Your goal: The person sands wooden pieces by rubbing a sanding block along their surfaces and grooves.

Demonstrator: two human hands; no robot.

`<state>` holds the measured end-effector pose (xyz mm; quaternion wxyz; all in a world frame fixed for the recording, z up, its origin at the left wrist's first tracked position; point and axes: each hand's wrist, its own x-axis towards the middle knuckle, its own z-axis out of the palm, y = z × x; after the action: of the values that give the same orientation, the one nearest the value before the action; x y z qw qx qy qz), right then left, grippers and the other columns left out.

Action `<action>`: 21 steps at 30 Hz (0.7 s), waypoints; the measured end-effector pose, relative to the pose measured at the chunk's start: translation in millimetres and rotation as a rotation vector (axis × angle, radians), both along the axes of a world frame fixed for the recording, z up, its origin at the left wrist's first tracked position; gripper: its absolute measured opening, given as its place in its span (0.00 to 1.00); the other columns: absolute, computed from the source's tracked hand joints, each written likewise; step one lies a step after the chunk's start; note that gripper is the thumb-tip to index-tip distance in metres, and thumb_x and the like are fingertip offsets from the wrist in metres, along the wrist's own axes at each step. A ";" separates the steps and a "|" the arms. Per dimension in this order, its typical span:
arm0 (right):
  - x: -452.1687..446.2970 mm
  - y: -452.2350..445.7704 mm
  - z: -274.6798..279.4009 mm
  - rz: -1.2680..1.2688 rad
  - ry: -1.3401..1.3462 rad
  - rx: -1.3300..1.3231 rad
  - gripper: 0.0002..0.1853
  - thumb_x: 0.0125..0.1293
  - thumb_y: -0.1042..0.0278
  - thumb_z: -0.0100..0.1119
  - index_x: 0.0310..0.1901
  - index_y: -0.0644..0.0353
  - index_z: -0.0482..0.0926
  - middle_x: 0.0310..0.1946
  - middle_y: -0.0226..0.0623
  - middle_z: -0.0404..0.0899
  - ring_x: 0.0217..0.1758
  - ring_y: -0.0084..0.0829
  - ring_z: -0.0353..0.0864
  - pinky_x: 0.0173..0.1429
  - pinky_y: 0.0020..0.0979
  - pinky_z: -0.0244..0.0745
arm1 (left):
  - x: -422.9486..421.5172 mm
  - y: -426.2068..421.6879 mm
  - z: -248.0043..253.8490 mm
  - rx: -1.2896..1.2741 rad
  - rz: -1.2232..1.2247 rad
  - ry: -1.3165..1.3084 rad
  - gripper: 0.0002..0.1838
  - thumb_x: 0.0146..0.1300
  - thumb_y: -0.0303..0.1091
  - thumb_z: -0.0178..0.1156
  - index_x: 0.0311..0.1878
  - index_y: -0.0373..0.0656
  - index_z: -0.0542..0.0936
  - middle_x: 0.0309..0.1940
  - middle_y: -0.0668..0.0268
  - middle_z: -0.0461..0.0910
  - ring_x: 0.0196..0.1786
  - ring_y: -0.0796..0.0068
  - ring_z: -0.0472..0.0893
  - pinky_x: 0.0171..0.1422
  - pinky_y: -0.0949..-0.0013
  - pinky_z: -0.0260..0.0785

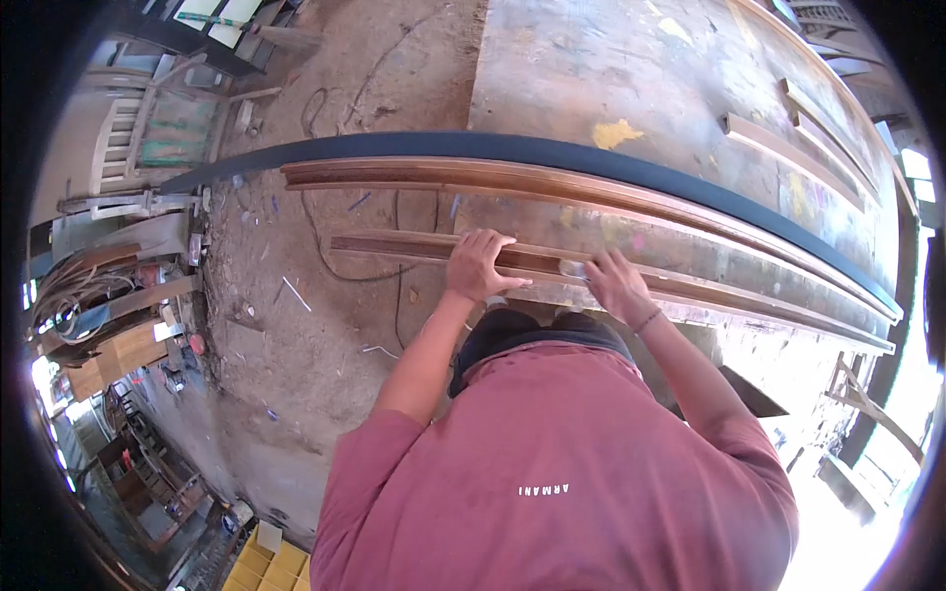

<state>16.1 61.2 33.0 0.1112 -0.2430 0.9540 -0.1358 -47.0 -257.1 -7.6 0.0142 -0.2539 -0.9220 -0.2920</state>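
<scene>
A long brown wooden moulding (394,245) with a groove along it lies crosswise in front of my body. My left hand (478,264) grips it across its width, thumb on the near side and fingers on the far side. Farther right, my right hand (621,288) is over the same moulding, its fingers closed on a small pale piece (573,268) pressed against the groove. That piece is blurred, so its kind is unclear. Just beyond lies a second reddish-brown moulding (394,177), and past it a long dark blue-grey strip (414,146).
A paint-stained worktable (562,69) carries the long strips, whose left ends jut past its edge. Short wood strips (788,158) lie at its far right. A cable (315,231) trails over the dirt floor. Yellow crates (266,566) stand at lower left.
</scene>
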 end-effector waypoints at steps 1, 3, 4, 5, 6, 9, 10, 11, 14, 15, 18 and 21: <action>-7.6 -10.4 -7.7 0.053 0.058 -0.036 0.14 0.74 0.67 0.63 0.59 0.55 0.79 0.54 0.43 0.78 0.62 0.47 0.79 0.65 0.46 0.86 | -2.0 0.4 0.0 0.000 -0.010 0.005 0.44 0.41 0.71 0.85 0.56 0.50 0.86 0.49 0.65 0.85 0.57 0.58 0.85 0.69 0.53 0.76; -22.1 -53.5 -24.6 0.112 0.154 -0.064 0.15 0.74 0.66 0.63 0.60 0.55 0.79 0.55 0.44 0.78 0.63 0.47 0.79 0.64 0.45 0.86 | -2.3 0.6 -0.5 0.028 -0.013 0.055 0.43 0.42 0.68 0.86 0.55 0.50 0.85 0.49 0.62 0.85 0.55 0.54 0.86 0.65 0.51 0.78; -28.4 -61.9 -21.6 0.109 0.149 -0.064 0.15 0.74 0.66 0.63 0.60 0.55 0.79 0.55 0.44 0.78 0.63 0.47 0.79 0.64 0.45 0.86 | -2.4 1.3 1.4 0.028 -0.016 0.050 0.43 0.42 0.68 0.86 0.55 0.50 0.85 0.49 0.62 0.85 0.55 0.54 0.86 0.65 0.51 0.78; -33.5 -68.7 -14.8 0.096 0.090 -0.059 0.15 0.74 0.65 0.63 0.60 0.55 0.79 0.56 0.44 0.78 0.63 0.46 0.79 0.64 0.44 0.86 | -3.8 0.9 5.2 0.017 -0.020 0.027 0.43 0.42 0.69 0.86 0.55 0.50 0.85 0.49 0.62 0.85 0.55 0.54 0.85 0.65 0.51 0.78; -34.0 -72.3 -11.7 0.084 0.031 -0.056 0.15 0.74 0.65 0.63 0.60 0.55 0.80 0.56 0.43 0.78 0.64 0.46 0.79 0.64 0.44 0.87 | -2.3 -0.4 7.2 0.005 -0.024 0.005 0.43 0.42 0.69 0.86 0.55 0.50 0.85 0.49 0.62 0.85 0.55 0.54 0.85 0.65 0.50 0.78; -9.5 0.7 -22.7 0.057 0.139 -0.030 0.15 0.73 0.64 0.65 0.58 0.56 0.81 0.53 0.41 0.79 0.61 0.45 0.80 0.62 0.42 0.87 | -1.8 -2.1 -0.8 -0.004 -0.025 0.027 0.43 0.43 0.71 0.86 0.55 0.51 0.85 0.50 0.63 0.85 0.56 0.53 0.85 0.66 0.50 0.78; 0.3 29.0 -18.4 0.034 0.142 -0.004 0.15 0.73 0.64 0.66 0.58 0.56 0.81 0.52 0.41 0.79 0.60 0.45 0.80 0.62 0.42 0.87 | -3.0 -2.1 -2.2 -0.013 -0.033 0.033 0.43 0.43 0.71 0.86 0.55 0.51 0.85 0.50 0.63 0.85 0.56 0.53 0.85 0.66 0.49 0.78; 8.3 47.0 -13.3 0.009 0.139 0.002 0.15 0.73 0.64 0.67 0.57 0.56 0.81 0.51 0.41 0.79 0.59 0.45 0.81 0.61 0.41 0.87 | -2.1 -2.1 -2.1 -0.013 -0.035 0.031 0.43 0.43 0.71 0.86 0.55 0.51 0.85 0.50 0.63 0.85 0.56 0.53 0.85 0.66 0.49 0.78; 6.9 37.6 -13.8 0.034 0.187 -0.027 0.14 0.73 0.65 0.66 0.57 0.56 0.81 0.51 0.41 0.79 0.59 0.44 0.80 0.62 0.41 0.87 | -2.1 -2.1 -2.5 0.001 -0.032 0.067 0.44 0.42 0.71 0.86 0.55 0.50 0.85 0.50 0.63 0.85 0.56 0.53 0.85 0.66 0.49 0.78; 3.8 24.2 -19.0 0.048 0.211 -0.044 0.14 0.73 0.66 0.66 0.57 0.56 0.81 0.51 0.41 0.79 0.58 0.44 0.80 0.62 0.41 0.87 | -1.2 -2.8 -2.9 -0.002 -0.036 0.067 0.44 0.42 0.71 0.86 0.55 0.49 0.85 0.50 0.63 0.86 0.56 0.53 0.85 0.66 0.49 0.78; -19.0 -51.3 -20.0 0.094 0.183 -0.093 0.13 0.73 0.67 0.65 0.57 0.56 0.81 0.50 0.40 0.79 0.58 0.42 0.80 0.61 0.40 0.88 | -2.9 -3.2 -5.0 -0.010 -0.056 0.063 0.44 0.42 0.71 0.86 0.55 0.49 0.86 0.49 0.63 0.86 0.55 0.53 0.86 0.66 0.49 0.78; -22.6 -60.0 -10.8 0.071 0.173 -0.096 0.14 0.72 0.68 0.65 0.57 0.55 0.81 0.50 0.39 0.79 0.57 0.41 0.81 0.58 0.39 0.89 | -1.9 -3.2 2.4 -0.018 -0.044 0.029 0.44 0.42 0.70 0.86 0.55 0.49 0.86 0.49 0.63 0.86 0.56 0.54 0.86 0.67 0.49 0.77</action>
<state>-6.4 1.2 22.2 0.0215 -0.2926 0.9432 -0.1560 -49.0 -260.4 -5.2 0.0189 -0.2783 -0.9185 -0.2802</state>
